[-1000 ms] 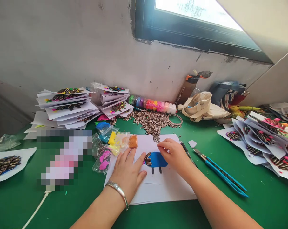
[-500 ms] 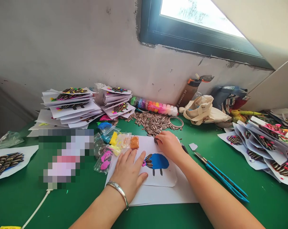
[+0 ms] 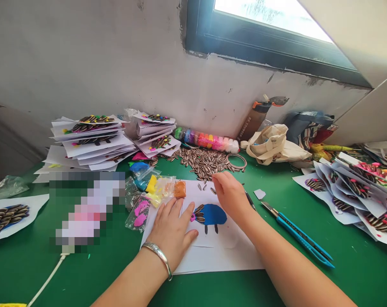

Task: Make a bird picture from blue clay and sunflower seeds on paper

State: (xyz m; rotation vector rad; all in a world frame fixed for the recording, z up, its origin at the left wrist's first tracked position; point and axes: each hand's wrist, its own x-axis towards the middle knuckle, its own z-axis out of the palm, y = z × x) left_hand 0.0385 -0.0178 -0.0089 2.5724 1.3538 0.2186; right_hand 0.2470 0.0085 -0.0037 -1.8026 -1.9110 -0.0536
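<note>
A blue clay oval (image 3: 214, 214) lies on white paper (image 3: 212, 256), with two dark legs below it, a small pink piece at its left end and several striped sunflower seeds (image 3: 199, 214) fanned on its left part. My left hand (image 3: 172, 226) rests flat on the paper left of the picture, fingers spread, a silver bangle on the wrist. Above the oval, at the paper's upper edge, my right hand (image 3: 230, 196) has its fingers curled together. Whatever its fingertips hold, if anything, is hidden. A few loose seeds (image 3: 205, 187) lie beside those fingertips.
Behind the paper spreads a seed pile (image 3: 202, 161) with a ring (image 3: 237, 162). Clay packets (image 3: 153, 187) sit at the left. A blue cutter (image 3: 304, 238) with its blade out lies right of my forearm. Stacks of seed pictures (image 3: 94, 140) stand around.
My right hand has shifted slightly right and up, its fingers curling inward. Loose seeds now show on the paper's upper part. My left hand stays flat in place.
</note>
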